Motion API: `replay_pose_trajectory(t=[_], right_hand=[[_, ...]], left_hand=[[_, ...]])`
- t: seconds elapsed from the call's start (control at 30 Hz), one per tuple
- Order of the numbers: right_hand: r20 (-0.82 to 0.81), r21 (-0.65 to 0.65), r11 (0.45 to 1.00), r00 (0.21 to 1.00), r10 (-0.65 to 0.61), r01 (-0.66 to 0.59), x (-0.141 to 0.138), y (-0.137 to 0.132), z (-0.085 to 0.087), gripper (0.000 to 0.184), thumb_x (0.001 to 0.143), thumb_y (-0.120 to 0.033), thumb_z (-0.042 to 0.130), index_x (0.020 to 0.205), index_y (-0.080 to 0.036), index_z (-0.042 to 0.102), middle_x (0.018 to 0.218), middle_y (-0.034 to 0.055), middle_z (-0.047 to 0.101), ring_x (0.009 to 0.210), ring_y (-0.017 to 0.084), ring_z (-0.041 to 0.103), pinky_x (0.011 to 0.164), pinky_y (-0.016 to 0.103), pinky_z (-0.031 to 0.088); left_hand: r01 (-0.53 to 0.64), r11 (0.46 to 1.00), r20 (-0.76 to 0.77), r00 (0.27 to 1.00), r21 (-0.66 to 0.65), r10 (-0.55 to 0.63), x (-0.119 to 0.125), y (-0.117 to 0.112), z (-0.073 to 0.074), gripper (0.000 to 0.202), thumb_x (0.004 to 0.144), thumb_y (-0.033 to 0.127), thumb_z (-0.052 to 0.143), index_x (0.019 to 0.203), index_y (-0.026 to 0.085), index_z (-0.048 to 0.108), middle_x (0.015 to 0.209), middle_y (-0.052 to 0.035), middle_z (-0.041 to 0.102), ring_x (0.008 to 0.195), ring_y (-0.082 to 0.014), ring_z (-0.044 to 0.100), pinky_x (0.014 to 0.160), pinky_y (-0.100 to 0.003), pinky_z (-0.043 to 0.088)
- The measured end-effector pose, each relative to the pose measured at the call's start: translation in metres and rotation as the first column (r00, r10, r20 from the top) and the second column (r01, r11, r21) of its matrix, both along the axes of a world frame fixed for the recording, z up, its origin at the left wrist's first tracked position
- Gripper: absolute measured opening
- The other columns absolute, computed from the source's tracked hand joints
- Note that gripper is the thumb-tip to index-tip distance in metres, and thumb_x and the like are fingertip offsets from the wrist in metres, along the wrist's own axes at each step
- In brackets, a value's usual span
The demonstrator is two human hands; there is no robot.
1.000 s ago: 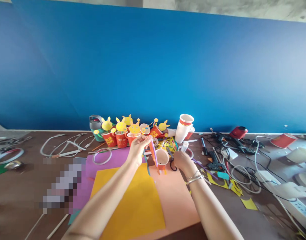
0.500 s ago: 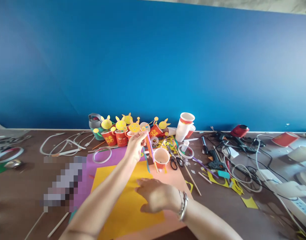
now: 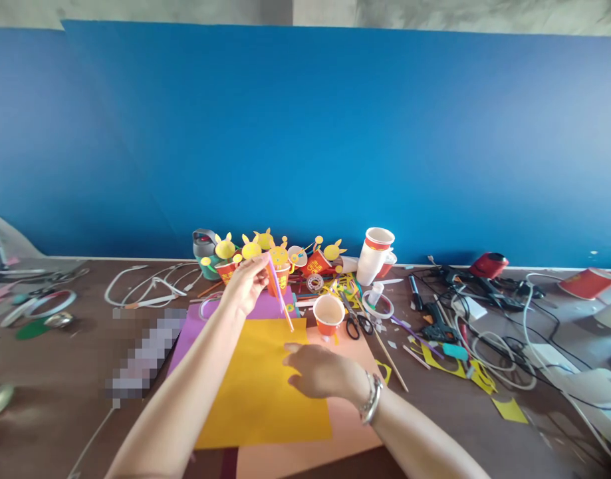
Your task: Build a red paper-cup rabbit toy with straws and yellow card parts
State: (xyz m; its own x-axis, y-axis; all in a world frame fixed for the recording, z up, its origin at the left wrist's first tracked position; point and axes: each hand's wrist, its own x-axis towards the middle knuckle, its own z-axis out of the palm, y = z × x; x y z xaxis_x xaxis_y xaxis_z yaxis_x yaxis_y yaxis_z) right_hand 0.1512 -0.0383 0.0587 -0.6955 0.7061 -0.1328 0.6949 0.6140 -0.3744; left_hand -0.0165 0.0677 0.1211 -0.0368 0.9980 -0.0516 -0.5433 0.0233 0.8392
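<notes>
Pinched between the fingers of my left hand (image 3: 248, 283) is a narrow purple paper strip (image 3: 278, 289), its lower end hanging down toward the right. My right hand (image 3: 328, 374) is over the yellow-orange paper sheet (image 3: 265, 399), palm down with fingers apart and nothing in them; whether it touches the sheet I cannot tell. Under that sheet lie peach paper (image 3: 352, 426) and purple paper (image 3: 188, 339). Just beyond my right hand stands a white-lined red paper cup (image 3: 329, 316). Behind my left hand, several red cups bear yellow rabbit-shaped paper heads (image 3: 251, 247).
Right of the cup lie black scissors (image 3: 358, 324), a roll of white tape (image 3: 315, 283) and yellow scraps. Stacked paper cups (image 3: 375, 256) stand at the back. A glue gun (image 3: 435, 322), cables and a power strip (image 3: 604, 412) occupy the right side.
My left hand has moved left with the strip, away from the cup. The right hand has shifted slightly right and its fingers look less spread. The view has tilted up and turned left.
</notes>
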Motion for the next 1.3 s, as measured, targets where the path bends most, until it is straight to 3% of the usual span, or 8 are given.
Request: replay_pose_trajectory(t=[0.13,0.23,0.3,0.43,0.67,0.8,0.93,1.3], right_hand=[[-0.177,0.033,0.973,0.96,-0.217,0.226,0.036,0.009,0.032,0.025,0.084,-0.014,0.047,0.081,-0.019,0.071,0.082,0.0055,0.073,0.075,0.019,0.066,0.071,0.029,0.049],[-0.382,0.134,0.824,0.796,-0.469,0.55,0.055,0.008,0.058,0.028,0.088,-0.017,0.045,0.078,-0.019,0.071,0.07,0.0055,0.07,0.066,0.02,0.065,0.064,0.03,0.048],[-0.641,0.109,0.792,0.651,-0.406,0.601,0.058,0.007,0.068,0.027,0.092,-0.022,0.045,0.095,-0.02,0.071,0.091,0.0083,0.072,0.085,0.021,0.067,0.073,0.03,0.05],[-0.83,0.024,0.836,0.477,-0.289,0.548,0.046,0.005,0.07,0.026,0.091,-0.026,0.049,0.107,-0.02,0.069,0.107,0.01,0.068,0.097,0.021,0.065,0.079,0.03,0.053],[-0.834,0.001,0.817,0.451,-0.318,0.577,0.039,0.011,0.062,0.017,0.077,-0.019,0.059,0.089,-0.019,0.07,0.089,0.0074,0.071,0.082,0.02,0.066,0.074,0.032,0.054],[-0.809,-0.245,0.815,0.352,-0.47,0.525,0.045,0.02,0.06,0.014,0.073,-0.023,0.06,0.08,-0.017,0.07,0.071,0.0047,0.07,0.061,0.017,0.063,0.056,0.028,0.052],[-0.796,-0.451,0.798,0.224,-0.562,0.399,0.051,0.031,0.055,0.018,0.066,-0.026,0.066,0.08,-0.016,0.07,0.074,0.0056,0.073,0.066,0.019,0.067,0.061,0.03,0.054],[-0.77,-0.549,0.769,0.159,-0.618,0.327,0.051,0.041,0.048,0.022,0.061,-0.03,0.073,0.079,-0.017,0.07,0.076,0.0058,0.072,0.072,0.02,0.067,0.069,0.033,0.053]], left_hand=[[0.094,0.991,-0.075,0.993,0.1,-0.087,0.024,-0.026,-0.001,0.031,0.057,0.032,0.085,0.064,0.013,0.063,0.059,0.0025,0.059,0.046,-0.0034,0.046,0.044,-0.016,0.036],[0.126,0.977,-0.175,0.98,0.172,-0.096,0.042,-0.04,0.003,0.031,0.058,0.032,0.085,0.065,0.014,0.06,0.057,0.0048,0.056,0.046,-0.0036,0.044,0.045,-0.016,0.034],[0.116,0.969,-0.234,0.97,0.217,-0.064,0.053,-0.047,0.004,0.033,0.058,0.033,0.084,0.062,0.015,0.057,0.055,0.0056,0.055,0.048,-0.0048,0.046,0.046,-0.016,0.036],[0.107,0.961,-0.354,0.935,0.254,-0.011,0.068,-0.058,-0.004,0.03,0.06,0.033,0.083,0.065,0.016,0.058,0.058,0.0045,0.057,0.052,-0.0066,0.049,0.049,-0.018,0.038],[0.226,0.962,-0.262,0.948,0.154,-0.18,0.069,-0.059,-0.01,0.034,0.058,0.035,0.084,0.063,0.016,0.056,0.058,0.0046,0.059,0.056,-0.0071,0.052,0.053,-0.018,0.04],[0.319,0.945,-0.251,0.923,0.075,-0.292,0.067,-0.055,-0.008,0.036,0.053,0.036,0.086,0.062,0.016,0.057,0.057,0.0051,0.06,0.054,-0.0066,0.052,0.054,-0.018,0.04],[0.373,0.927,-0.285,0.893,0.033,-0.349,0.065,-0.051,-0.008,0.035,0.055,0.038,0.085,0.07,0.016,0.063,0.064,0.0036,0.063,0.058,-0.0076,0.055,0.057,-0.02,0.043],[0.39,0.92,-0.392,0.842,-0.033,-0.371,0.062,-0.046,-0.008,0.039,0.058,0.045,0.082,0.074,0.015,0.063,0.063,0.0017,0.063,0.056,-0.0094,0.057,0.054,-0.021,0.043]])
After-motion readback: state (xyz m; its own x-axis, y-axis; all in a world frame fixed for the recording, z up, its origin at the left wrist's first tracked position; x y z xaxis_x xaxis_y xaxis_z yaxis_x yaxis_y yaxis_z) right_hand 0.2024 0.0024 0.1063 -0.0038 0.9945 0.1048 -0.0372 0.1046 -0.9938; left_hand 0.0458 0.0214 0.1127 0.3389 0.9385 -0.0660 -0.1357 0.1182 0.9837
